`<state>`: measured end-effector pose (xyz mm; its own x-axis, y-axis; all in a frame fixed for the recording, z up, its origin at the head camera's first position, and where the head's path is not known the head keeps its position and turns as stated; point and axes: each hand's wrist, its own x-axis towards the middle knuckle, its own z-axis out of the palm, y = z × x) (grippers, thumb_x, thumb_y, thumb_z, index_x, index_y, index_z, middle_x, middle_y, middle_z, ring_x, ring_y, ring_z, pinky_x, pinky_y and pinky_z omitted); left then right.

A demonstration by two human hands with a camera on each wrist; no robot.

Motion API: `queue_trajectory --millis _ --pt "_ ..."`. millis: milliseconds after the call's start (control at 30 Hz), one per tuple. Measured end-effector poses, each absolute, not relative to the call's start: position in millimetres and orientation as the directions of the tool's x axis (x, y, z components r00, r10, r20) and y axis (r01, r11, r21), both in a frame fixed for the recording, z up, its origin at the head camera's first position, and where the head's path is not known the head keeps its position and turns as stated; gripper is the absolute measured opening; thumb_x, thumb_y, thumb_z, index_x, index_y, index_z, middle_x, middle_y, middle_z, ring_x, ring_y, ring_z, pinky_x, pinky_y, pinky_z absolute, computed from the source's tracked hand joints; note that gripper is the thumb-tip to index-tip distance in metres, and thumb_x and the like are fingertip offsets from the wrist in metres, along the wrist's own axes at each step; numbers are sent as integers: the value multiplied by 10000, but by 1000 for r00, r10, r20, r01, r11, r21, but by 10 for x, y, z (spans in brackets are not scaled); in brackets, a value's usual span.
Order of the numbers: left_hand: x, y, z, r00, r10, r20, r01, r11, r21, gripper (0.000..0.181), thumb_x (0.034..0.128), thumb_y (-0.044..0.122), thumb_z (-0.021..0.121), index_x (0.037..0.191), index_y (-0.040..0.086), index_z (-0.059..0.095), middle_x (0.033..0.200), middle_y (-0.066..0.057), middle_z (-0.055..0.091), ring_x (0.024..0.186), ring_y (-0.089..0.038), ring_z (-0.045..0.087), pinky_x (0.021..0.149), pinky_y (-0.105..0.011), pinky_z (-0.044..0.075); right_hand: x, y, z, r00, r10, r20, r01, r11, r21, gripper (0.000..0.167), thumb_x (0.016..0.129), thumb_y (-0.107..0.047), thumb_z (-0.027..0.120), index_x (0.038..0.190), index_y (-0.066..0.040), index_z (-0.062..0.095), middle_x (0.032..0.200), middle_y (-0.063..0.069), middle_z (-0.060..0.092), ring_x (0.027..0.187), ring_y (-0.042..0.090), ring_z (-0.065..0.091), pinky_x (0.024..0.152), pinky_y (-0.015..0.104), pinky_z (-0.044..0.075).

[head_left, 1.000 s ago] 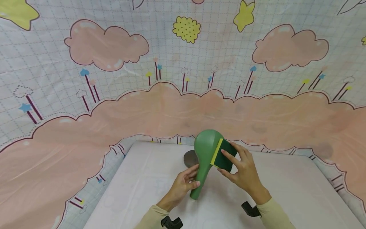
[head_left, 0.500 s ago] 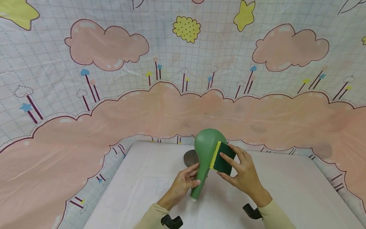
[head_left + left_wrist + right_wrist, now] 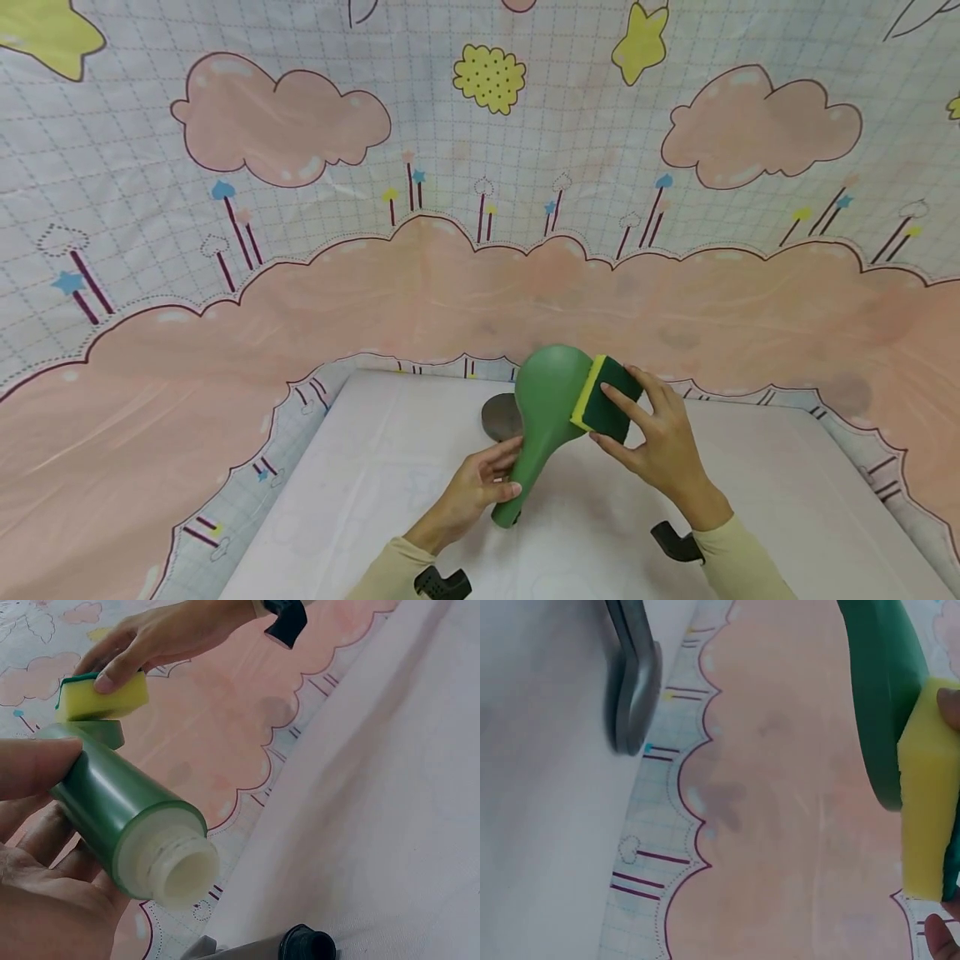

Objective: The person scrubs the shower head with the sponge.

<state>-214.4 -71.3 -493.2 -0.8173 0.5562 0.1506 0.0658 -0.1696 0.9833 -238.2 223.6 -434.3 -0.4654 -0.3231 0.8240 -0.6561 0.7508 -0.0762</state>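
Observation:
A green object with a wide rounded head (image 3: 551,387) and a narrow handle is held up at a tilt over the table. My left hand (image 3: 468,496) grips it by the handle; the left wrist view shows a pale hollow end (image 3: 184,874) on that handle. My right hand (image 3: 667,446) pinches a yellow sponge with a dark green side (image 3: 611,408). The sponge's yellow face (image 3: 930,795) lies against the right edge of the green head. In the right wrist view only some fingertips (image 3: 949,709) of my right hand show.
A dark grey round object (image 3: 498,417) sits on the white table (image 3: 360,467), behind the green object and partly covered by it. A patterned cloth with pink clouds (image 3: 450,292) rises beyond the table's far edge.
The right hand and sponge have moved up and to the right along the green head. The green object tilts more to the right, and its handle end has shifted slightly left with my left hand.

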Motion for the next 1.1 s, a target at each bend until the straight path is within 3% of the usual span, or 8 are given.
queue_trajectory --millis 233,467,733,1100 --pt "-2128 -736 -4943 -815 562 139 62 -154 986 692 901 -12 620 1511 -42 294 1491 -302 397 1159 -135 575 924 -232 492 -2342 2213 -4319 -498 -278 821 -658 738 -150 721 847 -733 533 1289 -175 651 1398 257 489 1222 441 467 945 652 398" --pt "-2133 -708 -4937 -808 562 177 104 -160 982 674 905 -8 628 1502 -44 316 1450 -341 427 1118 -89 591 906 -224 497 -2335 2162 -4261 -486 -287 826 -675 723 -145 714 852 -725 534 1292 -174 651 1405 258 486 1233 433 466 943 663 405" --pt "-2124 -690 -4927 -823 547 151 100 -121 988 664 896 -9 638 1497 -13 355 1430 -312 474 1151 -145 599 892 -232 514 -2367 2160 -4198 -521 -254 815 -659 727 -195 750 841 -744 525 1298 -160 643 1419 248 471 1278 438 438 939 668 433" --pt "-2134 -612 -4906 -848 516 118 37 -165 986 664 889 17 671 1494 50 398 1424 -252 514 1162 -140 619 907 -244 517 -2288 1939 -4284 -470 -331 818 -699 705 -116 680 866 -706 534 1293 -190 649 1395 256 491 1244 435 461 958 663 396"
